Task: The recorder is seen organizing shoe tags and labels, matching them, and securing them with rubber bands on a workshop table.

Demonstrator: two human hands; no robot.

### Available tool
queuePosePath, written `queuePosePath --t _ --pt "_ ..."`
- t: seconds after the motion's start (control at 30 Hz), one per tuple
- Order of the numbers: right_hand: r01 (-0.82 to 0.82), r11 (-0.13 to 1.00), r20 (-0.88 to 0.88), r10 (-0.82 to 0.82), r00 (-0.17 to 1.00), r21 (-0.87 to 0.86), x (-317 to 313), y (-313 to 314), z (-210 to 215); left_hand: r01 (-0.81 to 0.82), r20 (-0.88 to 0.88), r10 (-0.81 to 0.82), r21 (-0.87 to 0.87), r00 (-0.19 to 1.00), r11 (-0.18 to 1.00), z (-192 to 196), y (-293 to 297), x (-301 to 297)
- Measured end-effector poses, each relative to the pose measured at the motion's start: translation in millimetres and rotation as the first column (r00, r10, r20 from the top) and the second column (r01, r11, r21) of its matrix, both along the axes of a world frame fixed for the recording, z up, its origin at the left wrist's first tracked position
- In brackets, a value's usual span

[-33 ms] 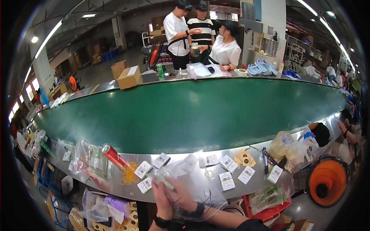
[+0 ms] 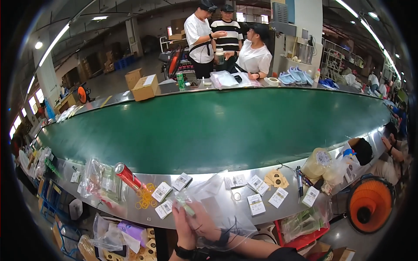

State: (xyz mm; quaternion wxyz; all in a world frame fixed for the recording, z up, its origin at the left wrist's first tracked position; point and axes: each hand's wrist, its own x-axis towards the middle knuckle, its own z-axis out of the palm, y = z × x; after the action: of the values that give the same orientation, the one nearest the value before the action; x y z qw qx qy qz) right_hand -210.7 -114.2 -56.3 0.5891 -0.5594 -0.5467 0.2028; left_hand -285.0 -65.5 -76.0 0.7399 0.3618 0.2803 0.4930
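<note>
A large clear plastic bag [image 2: 235, 217] hangs in front of me at the near edge of the metal table. My left hand [image 2: 184, 228] is closed on the bag's left side, thumb up. My right hand [image 2: 206, 222] shows through the film, its fingers curled around the same part; whether it is inside or behind the bag I cannot tell. At the fingertips of both hands lies a small pale green piece [image 2: 188, 209], seen through the plastic. Nearest to the hands on the table are stacks of white printed labels [image 2: 163, 209].
Left on the table lie a red can [image 2: 126, 173], yellow rubber bands [image 2: 146, 196] and bagged green items [image 2: 106, 180]. To the right are brown tags [image 2: 276, 179], markers [image 2: 299, 182] and tape rolls [image 2: 317, 163]. A green conveyor belt [image 2: 209, 130] runs beyond; three people are across it. An orange fan [image 2: 368, 204] stands right.
The pale green piece and the bag around it have shifted very slightly in my hands. Otherwise the scene looks the same.
</note>
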Motion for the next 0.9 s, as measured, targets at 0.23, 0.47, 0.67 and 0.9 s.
queuePosePath --t 0.23,0.47,0.67,0.9 --pt "-0.063 0.969 0.452 0.167 0.876 -0.238 -22.9 4.9 -9.3 0.138 0.192 -0.062 -0.411 0.979 0.901 -10.7 -4.1 -43.2" --pt "-0.218 0.951 0.742 0.308 0.596 -0.219 -35.4 11.3 1.1 -0.052 0.001 0.055 -0.333 0.998 0.941 -16.6 -3.8 -90.6" --pt "-0.419 0.9 0.464 0.426 0.777 -0.124 -46.7 26.3 18.4 -0.223 -0.021 0.224 -0.207 0.974 0.953 -5.6 33.1 -134.4" --pt "-0.357 0.933 0.567 0.32 0.759 -0.049 -77.2 55.0 -10.2 -0.32 -0.12 0.306 -0.121 0.944 0.94 2.5 63.3 -141.7"
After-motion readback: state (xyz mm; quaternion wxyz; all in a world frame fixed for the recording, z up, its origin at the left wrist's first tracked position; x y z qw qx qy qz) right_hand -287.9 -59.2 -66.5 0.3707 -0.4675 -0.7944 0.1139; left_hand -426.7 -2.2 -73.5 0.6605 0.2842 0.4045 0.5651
